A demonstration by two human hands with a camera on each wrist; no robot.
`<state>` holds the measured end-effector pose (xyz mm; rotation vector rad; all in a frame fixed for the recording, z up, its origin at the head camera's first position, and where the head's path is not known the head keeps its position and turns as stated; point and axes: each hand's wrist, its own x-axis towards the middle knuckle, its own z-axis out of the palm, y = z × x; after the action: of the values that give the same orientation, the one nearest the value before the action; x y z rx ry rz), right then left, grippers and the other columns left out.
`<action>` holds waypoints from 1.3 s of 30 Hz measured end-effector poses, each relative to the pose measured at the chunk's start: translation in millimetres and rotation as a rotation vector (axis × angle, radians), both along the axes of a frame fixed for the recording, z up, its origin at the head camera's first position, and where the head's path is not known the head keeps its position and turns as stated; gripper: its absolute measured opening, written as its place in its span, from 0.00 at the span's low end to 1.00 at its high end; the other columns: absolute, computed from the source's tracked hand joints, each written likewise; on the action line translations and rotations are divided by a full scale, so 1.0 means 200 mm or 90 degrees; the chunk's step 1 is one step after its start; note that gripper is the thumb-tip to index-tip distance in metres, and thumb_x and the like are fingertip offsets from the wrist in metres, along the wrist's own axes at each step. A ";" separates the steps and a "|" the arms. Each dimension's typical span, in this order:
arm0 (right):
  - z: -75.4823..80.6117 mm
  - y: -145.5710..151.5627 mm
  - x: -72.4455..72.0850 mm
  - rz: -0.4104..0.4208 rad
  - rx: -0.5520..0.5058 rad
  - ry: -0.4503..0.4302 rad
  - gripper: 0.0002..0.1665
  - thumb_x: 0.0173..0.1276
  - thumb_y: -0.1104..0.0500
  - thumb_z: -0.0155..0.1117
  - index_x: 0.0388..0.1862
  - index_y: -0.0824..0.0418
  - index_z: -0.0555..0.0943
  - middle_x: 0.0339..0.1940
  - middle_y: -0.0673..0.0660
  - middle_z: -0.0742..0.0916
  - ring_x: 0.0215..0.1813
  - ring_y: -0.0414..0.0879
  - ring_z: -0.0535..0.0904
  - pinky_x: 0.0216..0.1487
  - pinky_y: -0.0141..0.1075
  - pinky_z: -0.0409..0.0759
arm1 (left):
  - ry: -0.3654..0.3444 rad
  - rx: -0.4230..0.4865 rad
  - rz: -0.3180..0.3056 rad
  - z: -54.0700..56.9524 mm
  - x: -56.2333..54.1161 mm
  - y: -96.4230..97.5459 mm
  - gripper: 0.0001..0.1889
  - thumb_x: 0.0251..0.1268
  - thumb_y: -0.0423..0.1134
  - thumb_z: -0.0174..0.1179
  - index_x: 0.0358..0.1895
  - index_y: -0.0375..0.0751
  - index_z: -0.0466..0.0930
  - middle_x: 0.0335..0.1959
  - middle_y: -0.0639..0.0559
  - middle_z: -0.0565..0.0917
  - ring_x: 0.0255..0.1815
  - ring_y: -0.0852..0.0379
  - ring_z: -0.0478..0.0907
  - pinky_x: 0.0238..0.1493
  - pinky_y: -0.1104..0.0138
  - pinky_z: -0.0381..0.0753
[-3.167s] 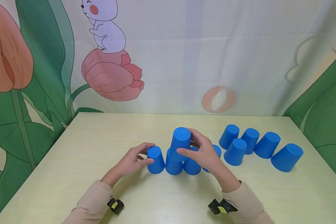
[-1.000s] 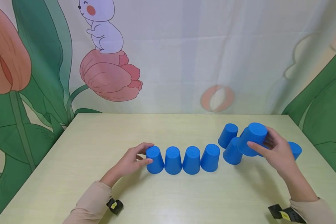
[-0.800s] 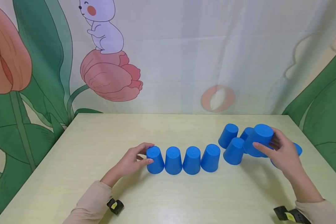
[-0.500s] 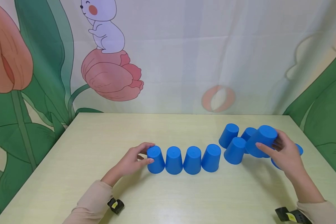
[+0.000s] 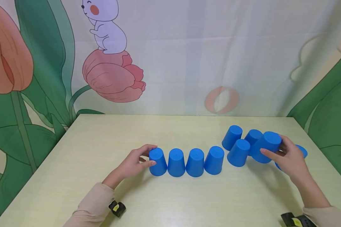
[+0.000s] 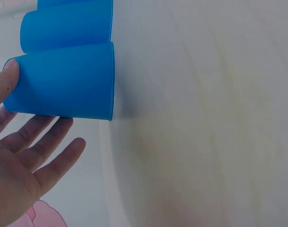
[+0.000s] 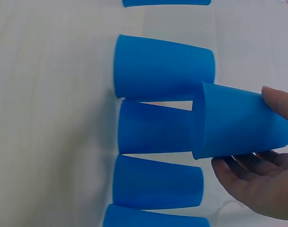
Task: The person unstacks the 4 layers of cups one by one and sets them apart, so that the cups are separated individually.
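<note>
Several blue cups stand upside down on a pale tabletop (image 5: pixel 187 201). My left hand (image 5: pixel 134 162) holds the leftmost cup (image 5: pixel 158 165) of a row, thumb on the near side and fingers behind; the left wrist view shows the thumb at its base edge. Over the cups at the right, my right hand (image 5: pixel 294 159) grips another blue cup (image 7: pixel 243 123), bottom up, between thumb and fingers. In the right wrist view this held cup overlaps a standing cup (image 7: pixel 156 127) and sits higher than the cups around it.
Three more cups of the row, such as the nearest one (image 5: pixel 176 164), stand to the right of the left hand. In the right group, a back cup (image 5: pixel 232 138) and a front cup (image 5: pixel 239 153) show; a far-right cup (image 5: pixel 302 151) is partly hidden by the hand. A printed curtain (image 5: pixel 170 63) hangs behind.
My right hand has carried the cup from above the row's middle to the right group, then lowered it slightly in the last half second. The left hand has stayed on its cup.
</note>
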<state>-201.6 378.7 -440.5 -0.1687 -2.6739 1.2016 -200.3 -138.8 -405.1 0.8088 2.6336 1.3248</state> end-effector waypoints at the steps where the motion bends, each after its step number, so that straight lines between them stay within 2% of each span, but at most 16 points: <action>1: -0.06 0.04 -0.03 0.001 0.014 -0.001 0.52 0.54 0.35 0.61 0.72 0.44 0.48 0.66 0.67 0.66 0.60 0.67 0.65 0.49 0.61 0.68 | -0.001 0.001 0.001 0.00 0.00 0.00 0.26 0.59 0.39 0.60 0.60 0.39 0.66 0.51 0.43 0.77 0.47 0.46 0.76 0.43 0.56 0.77; 3: -0.14 0.09 -0.06 0.013 0.027 -0.009 0.54 0.53 0.33 0.62 0.73 0.44 0.47 0.66 0.67 0.66 0.60 0.68 0.65 0.48 0.62 0.68 | -0.002 0.000 0.002 0.00 0.00 0.00 0.26 0.59 0.39 0.60 0.60 0.40 0.66 0.51 0.43 0.77 0.47 0.46 0.76 0.43 0.56 0.77; 6: -0.14 0.09 -0.05 0.032 0.042 -0.029 0.57 0.52 0.32 0.61 0.73 0.52 0.48 0.64 0.70 0.66 0.59 0.70 0.64 0.47 0.64 0.67 | -0.003 0.001 0.001 0.00 0.00 0.00 0.26 0.59 0.40 0.60 0.60 0.39 0.66 0.52 0.43 0.77 0.48 0.46 0.76 0.43 0.56 0.77; 10: -0.03 -0.01 0.01 0.046 0.076 -0.079 0.59 0.52 0.31 0.60 0.71 0.62 0.48 0.64 0.74 0.65 0.60 0.72 0.62 0.49 0.65 0.65 | 0.001 -0.003 0.000 0.00 0.00 -0.01 0.25 0.60 0.40 0.60 0.60 0.39 0.66 0.52 0.43 0.77 0.48 0.46 0.76 0.43 0.56 0.77; 16: 0.19 -0.21 0.13 0.081 0.075 -0.142 0.56 0.57 0.37 0.62 0.68 0.72 0.49 0.63 0.78 0.61 0.60 0.74 0.59 0.52 0.66 0.61 | 0.000 -0.005 -0.002 0.00 0.00 0.00 0.25 0.60 0.39 0.60 0.60 0.39 0.66 0.52 0.43 0.77 0.48 0.46 0.76 0.44 0.56 0.77; 18: 0.23 -0.25 0.15 0.091 0.074 -0.148 0.54 0.58 0.40 0.62 0.67 0.73 0.50 0.62 0.79 0.62 0.60 0.75 0.59 0.52 0.65 0.62 | -0.001 -0.006 -0.003 0.00 0.00 0.00 0.26 0.60 0.39 0.60 0.60 0.38 0.66 0.52 0.43 0.77 0.48 0.46 0.76 0.44 0.56 0.77; 21: 0.24 -0.27 0.16 0.099 0.076 -0.150 0.50 0.60 0.42 0.62 0.65 0.74 0.52 0.61 0.79 0.63 0.59 0.75 0.60 0.52 0.64 0.63 | -0.001 -0.006 -0.002 0.00 0.00 0.00 0.26 0.60 0.39 0.60 0.61 0.37 0.65 0.52 0.42 0.77 0.47 0.46 0.76 0.43 0.56 0.77; 25: 0.19 -0.22 0.12 0.099 0.080 -0.127 0.51 0.58 0.41 0.63 0.66 0.70 0.54 0.62 0.77 0.64 0.59 0.74 0.61 0.51 0.64 0.64 | -0.003 -0.004 0.002 0.00 0.00 0.00 0.26 0.59 0.39 0.60 0.61 0.37 0.65 0.52 0.42 0.77 0.47 0.46 0.76 0.43 0.56 0.77; 31: -0.01 -0.06 0.01 0.030 0.108 0.002 0.51 0.53 0.32 0.60 0.70 0.52 0.55 0.64 0.65 0.69 0.60 0.65 0.66 0.50 0.61 0.67 | -0.005 0.003 0.001 0.01 0.01 0.00 0.26 0.60 0.37 0.60 0.61 0.37 0.64 0.52 0.41 0.77 0.48 0.45 0.76 0.43 0.54 0.77; 33: 0.01 -0.09 0.02 0.028 0.093 0.024 0.49 0.54 0.33 0.60 0.70 0.48 0.56 0.64 0.62 0.70 0.62 0.63 0.66 0.52 0.60 0.67 | -0.004 0.002 0.002 0.01 0.01 0.00 0.26 0.60 0.37 0.60 0.61 0.37 0.64 0.52 0.41 0.77 0.48 0.45 0.75 0.43 0.54 0.77; 34: 0.04 -0.12 0.04 0.026 0.091 0.028 0.47 0.54 0.34 0.60 0.70 0.47 0.56 0.64 0.61 0.70 0.62 0.62 0.66 0.53 0.58 0.67 | -0.004 0.002 0.002 0.01 0.01 0.00 0.26 0.59 0.37 0.60 0.61 0.38 0.65 0.52 0.41 0.77 0.48 0.45 0.76 0.43 0.54 0.77; 39: 0.29 -0.37 0.18 0.091 0.060 0.035 0.43 0.58 0.43 0.63 0.67 0.60 0.60 0.61 0.67 0.72 0.60 0.65 0.67 0.53 0.56 0.68 | -0.001 -0.003 0.000 0.00 0.00 0.00 0.25 0.59 0.39 0.60 0.60 0.40 0.66 0.51 0.43 0.77 0.47 0.46 0.76 0.43 0.56 0.77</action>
<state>-165.1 304.0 -381.7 0.0703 -2.7259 1.0981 -200.1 -139.2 -404.6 0.8072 2.6348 1.3181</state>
